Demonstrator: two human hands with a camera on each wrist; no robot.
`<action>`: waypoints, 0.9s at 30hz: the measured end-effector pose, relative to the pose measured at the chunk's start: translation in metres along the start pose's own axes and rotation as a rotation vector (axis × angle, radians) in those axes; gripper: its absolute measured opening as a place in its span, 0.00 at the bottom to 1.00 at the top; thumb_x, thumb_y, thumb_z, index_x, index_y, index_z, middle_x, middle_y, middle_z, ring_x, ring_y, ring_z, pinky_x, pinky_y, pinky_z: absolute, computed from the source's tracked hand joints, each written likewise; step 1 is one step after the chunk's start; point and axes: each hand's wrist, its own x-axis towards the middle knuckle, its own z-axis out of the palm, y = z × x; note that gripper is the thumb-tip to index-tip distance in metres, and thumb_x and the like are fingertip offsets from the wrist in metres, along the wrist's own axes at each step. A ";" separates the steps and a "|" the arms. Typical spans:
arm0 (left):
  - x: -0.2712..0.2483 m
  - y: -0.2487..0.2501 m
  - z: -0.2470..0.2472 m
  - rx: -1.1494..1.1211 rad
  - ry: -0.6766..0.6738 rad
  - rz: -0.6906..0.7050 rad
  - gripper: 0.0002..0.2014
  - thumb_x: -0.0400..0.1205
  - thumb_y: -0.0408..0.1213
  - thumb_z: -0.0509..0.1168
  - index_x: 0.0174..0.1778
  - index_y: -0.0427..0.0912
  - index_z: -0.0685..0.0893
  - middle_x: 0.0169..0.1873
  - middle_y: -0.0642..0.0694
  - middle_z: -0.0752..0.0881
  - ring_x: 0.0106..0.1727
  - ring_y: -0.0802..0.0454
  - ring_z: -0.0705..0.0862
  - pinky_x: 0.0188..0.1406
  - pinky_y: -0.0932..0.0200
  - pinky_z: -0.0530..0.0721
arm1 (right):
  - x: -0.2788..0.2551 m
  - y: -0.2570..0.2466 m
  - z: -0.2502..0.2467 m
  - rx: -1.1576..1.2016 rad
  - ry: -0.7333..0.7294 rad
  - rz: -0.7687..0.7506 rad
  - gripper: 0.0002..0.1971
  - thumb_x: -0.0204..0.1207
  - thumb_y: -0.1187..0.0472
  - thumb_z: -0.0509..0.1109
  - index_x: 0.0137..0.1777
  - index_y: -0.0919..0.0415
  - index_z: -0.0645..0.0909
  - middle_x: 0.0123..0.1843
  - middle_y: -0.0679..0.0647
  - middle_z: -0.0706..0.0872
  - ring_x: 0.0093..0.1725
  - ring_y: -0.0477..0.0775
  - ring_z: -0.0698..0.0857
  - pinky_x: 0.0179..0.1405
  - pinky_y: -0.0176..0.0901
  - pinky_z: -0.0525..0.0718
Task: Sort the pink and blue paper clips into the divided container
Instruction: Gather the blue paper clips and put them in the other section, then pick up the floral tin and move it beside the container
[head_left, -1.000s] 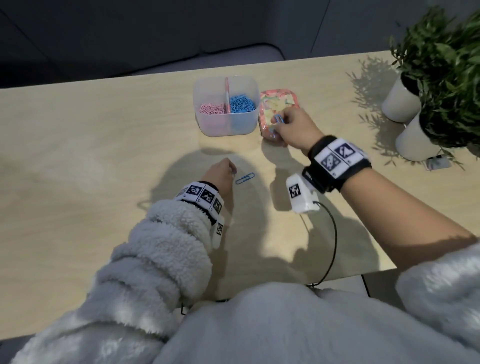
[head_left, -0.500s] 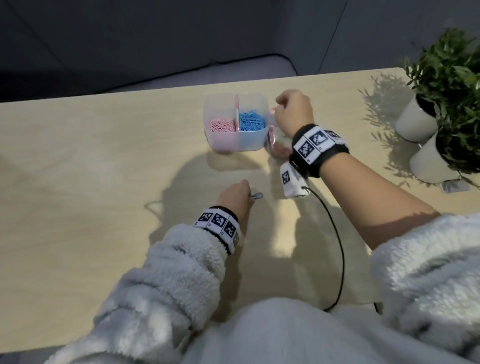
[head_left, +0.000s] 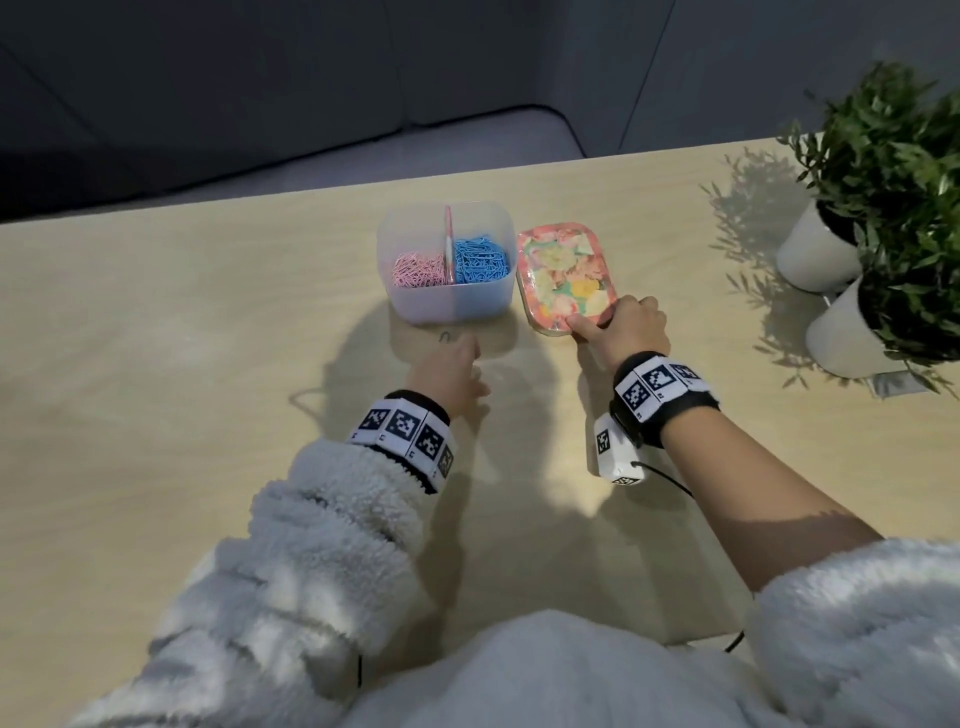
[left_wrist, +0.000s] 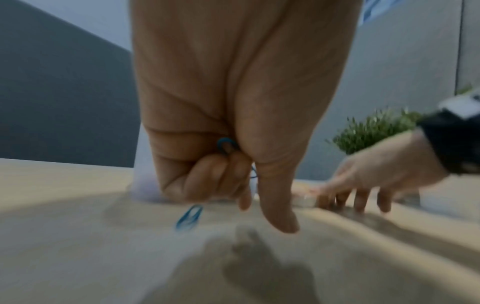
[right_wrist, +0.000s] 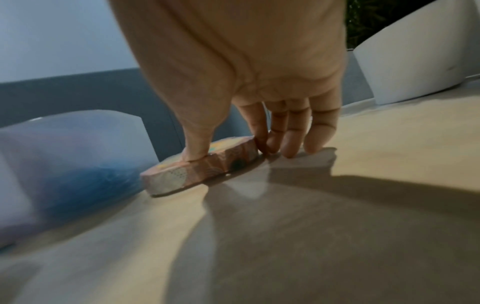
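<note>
A clear divided container (head_left: 447, 306) stands mid-table, with pink clips (head_left: 418, 270) in its left half and blue clips (head_left: 480, 260) in its right half. My left hand (head_left: 452, 358) lies just in front of it, fingers curled round a blue paper clip (left_wrist: 225, 144) tucked against the palm. Another blue clip (left_wrist: 189, 217) lies on the table by those fingertips, seen in the head view as a small clip (head_left: 445, 338). My right hand (head_left: 605, 322) holds the near corner of a floral tin (head_left: 563, 270), thumb (right_wrist: 197, 152) on top and fingers against its edge.
The floral tin (right_wrist: 197, 174) sits right beside the container's right wall. Two white pots with green plants (head_left: 883, 171) stand at the table's right end. A cable (head_left: 670, 480) runs from my right wrist toward the near edge.
My left hand took up the blue clip and moved forward to the container's front. My right hand came back from beside the container to the tin's near corner.
</note>
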 end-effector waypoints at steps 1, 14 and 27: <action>0.000 -0.005 0.006 0.004 0.004 -0.013 0.20 0.78 0.36 0.67 0.62 0.34 0.70 0.57 0.33 0.83 0.58 0.36 0.82 0.54 0.47 0.77 | -0.001 0.001 0.000 0.011 -0.002 -0.006 0.30 0.69 0.38 0.71 0.56 0.65 0.78 0.63 0.63 0.75 0.66 0.65 0.73 0.59 0.58 0.77; 0.008 -0.024 0.010 -0.146 0.138 -0.188 0.13 0.82 0.38 0.61 0.57 0.33 0.75 0.53 0.30 0.84 0.55 0.32 0.83 0.50 0.47 0.78 | -0.029 0.039 0.007 0.304 -0.117 -0.035 0.29 0.63 0.52 0.80 0.62 0.65 0.78 0.62 0.61 0.79 0.47 0.56 0.81 0.52 0.40 0.79; 0.021 0.045 -0.059 -0.208 0.287 -0.011 0.05 0.82 0.33 0.56 0.44 0.36 0.74 0.34 0.40 0.80 0.48 0.37 0.81 0.41 0.51 0.71 | -0.050 0.033 -0.016 0.670 -0.005 -0.060 0.28 0.72 0.71 0.71 0.70 0.60 0.65 0.50 0.47 0.78 0.52 0.49 0.80 0.38 0.22 0.78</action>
